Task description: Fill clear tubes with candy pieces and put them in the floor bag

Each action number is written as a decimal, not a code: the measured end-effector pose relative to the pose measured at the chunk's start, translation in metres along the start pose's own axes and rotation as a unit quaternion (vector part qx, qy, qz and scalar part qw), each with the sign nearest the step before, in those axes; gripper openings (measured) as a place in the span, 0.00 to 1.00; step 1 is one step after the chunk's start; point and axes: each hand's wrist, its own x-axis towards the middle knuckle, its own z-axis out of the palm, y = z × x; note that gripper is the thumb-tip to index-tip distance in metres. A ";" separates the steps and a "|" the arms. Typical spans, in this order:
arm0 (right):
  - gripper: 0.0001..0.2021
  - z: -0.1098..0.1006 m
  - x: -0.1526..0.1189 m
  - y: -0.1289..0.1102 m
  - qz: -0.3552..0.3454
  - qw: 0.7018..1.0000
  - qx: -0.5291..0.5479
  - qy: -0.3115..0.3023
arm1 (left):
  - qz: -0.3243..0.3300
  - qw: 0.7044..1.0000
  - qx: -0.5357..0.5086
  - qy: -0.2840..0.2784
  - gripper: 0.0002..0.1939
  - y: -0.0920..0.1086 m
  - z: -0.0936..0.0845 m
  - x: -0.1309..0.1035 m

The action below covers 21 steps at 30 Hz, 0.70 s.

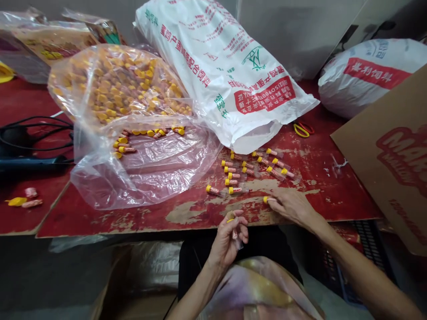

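Observation:
Near the table's front edge, my left hand [230, 235] is closed around a small clear tube [238, 242] with a yellow cap. To its right, my right hand [292, 205] rests low over the red tabletop, its fingertips closed on another yellow-capped tube [266, 200]. Several similar tubes with pinkish contents [233, 176] lie loosely grouped just beyond my hands. A big clear plastic bag [133, 84] full of yellow-capped tubes lies at the back left, its open end spread toward the front.
A white printed sack [213, 58] lies behind the loose tubes. Yellow and red scissors [302, 130] are right of it. Another white sack [367, 75] and a cardboard box [390, 155] stand at the right. A dark blue tool [33, 163] with a black cord lies far left.

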 end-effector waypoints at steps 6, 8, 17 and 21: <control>0.14 0.006 0.007 -0.014 0.039 0.992 -0.070 -0.095 | -0.045 0.997 -0.050 -0.027 0.14 0.004 0.002 0.008; 0.14 0.014 0.009 -0.014 0.045 0.993 -0.069 -0.082 | -0.048 0.997 -0.064 -0.022 0.13 0.006 0.003 0.010; 0.17 0.040 -0.020 -0.051 -0.062 0.981 0.123 0.137 | -0.037 0.990 -0.136 -0.006 0.16 0.002 0.000 0.010; 0.16 0.037 -0.016 -0.085 -0.146 0.947 0.151 0.242 | -0.003 0.987 -0.158 0.040 0.16 0.007 -0.003 0.004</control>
